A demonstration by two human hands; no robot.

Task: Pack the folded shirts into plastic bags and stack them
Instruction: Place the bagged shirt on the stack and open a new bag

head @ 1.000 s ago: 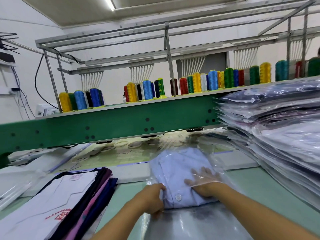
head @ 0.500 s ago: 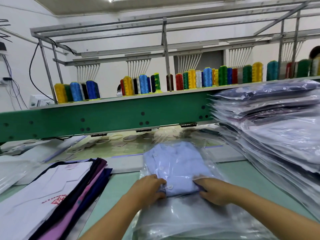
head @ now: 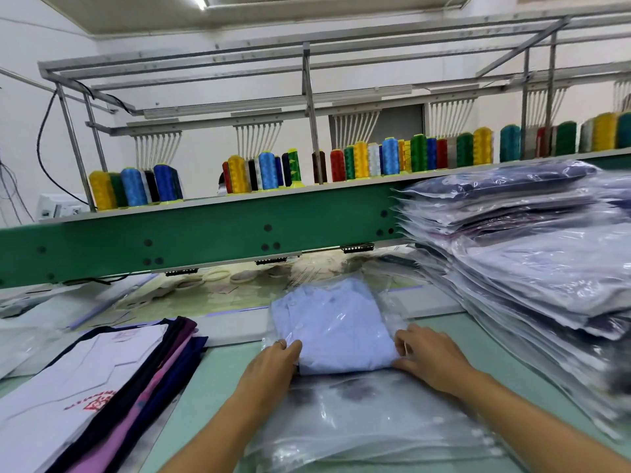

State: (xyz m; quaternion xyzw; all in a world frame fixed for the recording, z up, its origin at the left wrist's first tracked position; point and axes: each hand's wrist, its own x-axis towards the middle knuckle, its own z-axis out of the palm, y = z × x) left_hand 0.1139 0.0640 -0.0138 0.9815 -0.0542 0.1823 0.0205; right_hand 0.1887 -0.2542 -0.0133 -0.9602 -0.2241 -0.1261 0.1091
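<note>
a tall stack of bagged shirts (head: 532, 274) fills the right side of the green table (head: 222, 387). a lower pile of unbagged shirts (head: 102, 387) lies at the left. between them a clear plastic bag (head: 358, 425) lies flat, with the light blue shirt (head: 334, 329) in its far end. the left hand (head: 273, 363) grips the shirt's near left corner. the right hand (head: 430, 356) pinches its near right corner, fingers bent on top.
</note>
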